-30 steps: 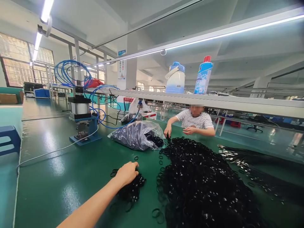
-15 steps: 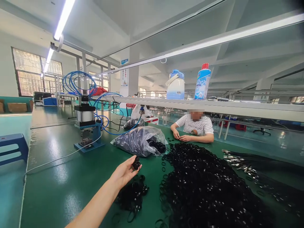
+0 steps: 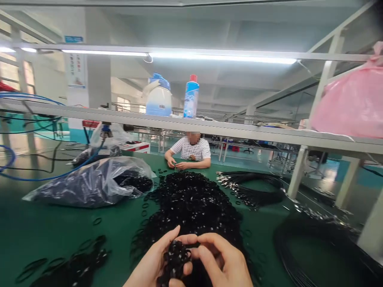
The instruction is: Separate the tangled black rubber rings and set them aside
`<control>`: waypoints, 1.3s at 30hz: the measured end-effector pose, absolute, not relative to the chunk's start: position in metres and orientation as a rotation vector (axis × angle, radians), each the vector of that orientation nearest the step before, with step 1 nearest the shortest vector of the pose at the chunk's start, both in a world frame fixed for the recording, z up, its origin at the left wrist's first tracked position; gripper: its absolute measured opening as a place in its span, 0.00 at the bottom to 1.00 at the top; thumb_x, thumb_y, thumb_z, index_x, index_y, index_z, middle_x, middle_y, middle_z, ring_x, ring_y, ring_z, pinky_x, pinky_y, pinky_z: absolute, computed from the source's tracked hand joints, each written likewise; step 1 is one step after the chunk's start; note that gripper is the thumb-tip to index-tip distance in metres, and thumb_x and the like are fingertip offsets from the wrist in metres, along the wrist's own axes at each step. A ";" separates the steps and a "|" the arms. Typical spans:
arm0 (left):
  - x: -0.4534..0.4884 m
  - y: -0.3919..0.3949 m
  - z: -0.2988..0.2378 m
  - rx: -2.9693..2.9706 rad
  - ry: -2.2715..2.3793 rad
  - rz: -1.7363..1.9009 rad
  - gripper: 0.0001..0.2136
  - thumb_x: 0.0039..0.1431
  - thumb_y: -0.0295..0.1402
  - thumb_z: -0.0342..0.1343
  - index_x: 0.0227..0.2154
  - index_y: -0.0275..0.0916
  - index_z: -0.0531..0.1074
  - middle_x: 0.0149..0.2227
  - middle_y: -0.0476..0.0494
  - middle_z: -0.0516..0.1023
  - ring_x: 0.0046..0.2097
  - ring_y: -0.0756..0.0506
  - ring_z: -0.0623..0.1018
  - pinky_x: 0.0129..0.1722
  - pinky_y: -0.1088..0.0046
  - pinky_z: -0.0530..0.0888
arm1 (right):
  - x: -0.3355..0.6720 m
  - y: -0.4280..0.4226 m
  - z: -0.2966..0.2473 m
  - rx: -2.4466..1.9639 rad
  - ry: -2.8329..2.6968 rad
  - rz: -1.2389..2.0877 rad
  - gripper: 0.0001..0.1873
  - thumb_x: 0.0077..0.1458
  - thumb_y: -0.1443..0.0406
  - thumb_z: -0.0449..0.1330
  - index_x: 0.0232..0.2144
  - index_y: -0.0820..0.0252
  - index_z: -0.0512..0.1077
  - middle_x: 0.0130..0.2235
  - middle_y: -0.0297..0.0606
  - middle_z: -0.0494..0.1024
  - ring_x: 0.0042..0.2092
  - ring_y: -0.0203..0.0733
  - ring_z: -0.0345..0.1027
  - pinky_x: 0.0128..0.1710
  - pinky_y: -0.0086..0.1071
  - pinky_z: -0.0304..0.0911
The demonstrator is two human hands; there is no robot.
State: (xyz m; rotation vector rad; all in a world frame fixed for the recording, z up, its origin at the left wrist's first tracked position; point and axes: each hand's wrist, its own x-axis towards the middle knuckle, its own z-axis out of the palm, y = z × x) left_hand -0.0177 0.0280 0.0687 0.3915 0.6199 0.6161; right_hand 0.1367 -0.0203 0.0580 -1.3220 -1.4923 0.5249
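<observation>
A clump of small black rings is cradled in my left hand, its fingers curled round them. My right hand is beside it, thumb and index finger pinched close to the left fingertips; whatever is between them is too small to make out. Both hands are above the near end of a large heap of black rings spread over the green table. To the left lies a smaller, blurred pile of black rings.
A clear plastic bag of black pieces lies left of the heap. Bundled black cords with metal ends are on the right. Across the table sits a person. A shelf carries a jug, spray can and pink bag.
The view has swung right. My left hand, holding the ring clump, has come from above the smaller pile to above the large heap. My right hand has entered beside it.
</observation>
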 end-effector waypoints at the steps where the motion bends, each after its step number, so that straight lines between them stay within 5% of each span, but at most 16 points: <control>1: -0.008 0.028 0.068 0.414 0.595 0.551 0.17 0.53 0.44 0.58 0.29 0.31 0.73 0.20 0.44 0.70 0.19 0.54 0.67 0.13 0.86 0.60 | 0.138 -0.020 0.060 -1.331 -1.507 0.511 0.09 0.51 0.64 0.58 0.36 0.52 0.76 0.32 0.32 0.78 0.30 0.36 0.69 0.30 0.25 0.63; 7: 0.023 0.032 0.065 0.573 0.615 0.561 0.14 0.55 0.45 0.56 0.36 0.39 0.73 0.18 0.50 0.68 0.17 0.56 0.64 0.11 0.88 0.50 | 0.152 -0.018 0.062 -1.518 -1.607 0.392 0.08 0.46 0.72 0.58 0.22 0.56 0.73 0.28 0.31 0.72 0.29 0.34 0.66 0.28 0.25 0.56; 16: 0.021 0.039 0.060 0.799 0.706 0.631 0.11 0.48 0.36 0.62 0.33 0.35 0.72 0.23 0.49 0.71 0.15 0.60 0.57 0.11 0.86 0.46 | 0.180 -0.013 0.069 -1.573 -1.477 0.408 0.12 0.54 0.60 0.53 0.22 0.59 0.68 0.26 0.32 0.69 0.27 0.35 0.61 0.25 0.26 0.53; 22: 0.019 0.039 0.065 0.977 0.741 0.670 0.21 0.47 0.45 0.63 0.42 0.41 0.69 0.20 0.50 0.71 0.14 0.58 0.56 0.12 0.84 0.45 | 0.184 -0.004 0.051 -1.234 -1.403 0.832 0.18 0.51 0.52 0.58 0.24 0.62 0.68 0.25 0.35 0.73 0.27 0.36 0.66 0.20 0.23 0.54; 26: 0.020 0.041 0.061 1.154 0.707 0.583 0.15 0.47 0.46 0.61 0.31 0.40 0.70 0.17 0.53 0.69 0.12 0.60 0.52 0.11 0.83 0.42 | 0.180 -0.001 0.047 -1.144 -1.397 1.059 0.23 0.47 0.46 0.59 0.26 0.62 0.66 0.25 0.36 0.73 0.25 0.34 0.66 0.18 0.21 0.51; 29: 0.020 0.041 0.060 1.202 0.747 0.641 0.12 0.51 0.42 0.59 0.25 0.39 0.68 0.18 0.55 0.68 0.11 0.61 0.49 0.10 0.82 0.43 | 0.180 -0.002 0.049 -1.182 -1.368 0.988 0.21 0.49 0.49 0.58 0.25 0.61 0.66 0.26 0.36 0.73 0.27 0.36 0.67 0.20 0.23 0.52; 35: 0.011 0.042 0.063 1.058 0.808 0.778 0.12 0.55 0.41 0.55 0.34 0.37 0.72 0.22 0.51 0.70 0.14 0.61 0.51 0.13 0.83 0.46 | 0.193 -0.009 0.053 -1.492 -1.398 0.673 0.15 0.59 0.55 0.48 0.25 0.58 0.64 0.23 0.30 0.68 0.26 0.35 0.61 0.25 0.27 0.53; 39: 0.006 0.043 0.060 0.899 0.810 0.792 0.18 0.56 0.46 0.52 0.37 0.35 0.72 0.21 0.48 0.72 0.14 0.60 0.52 0.13 0.83 0.45 | 0.192 -0.010 0.051 -1.718 -1.549 0.421 0.03 0.49 0.68 0.56 0.28 0.56 0.69 0.29 0.31 0.73 0.30 0.38 0.65 0.32 0.30 0.57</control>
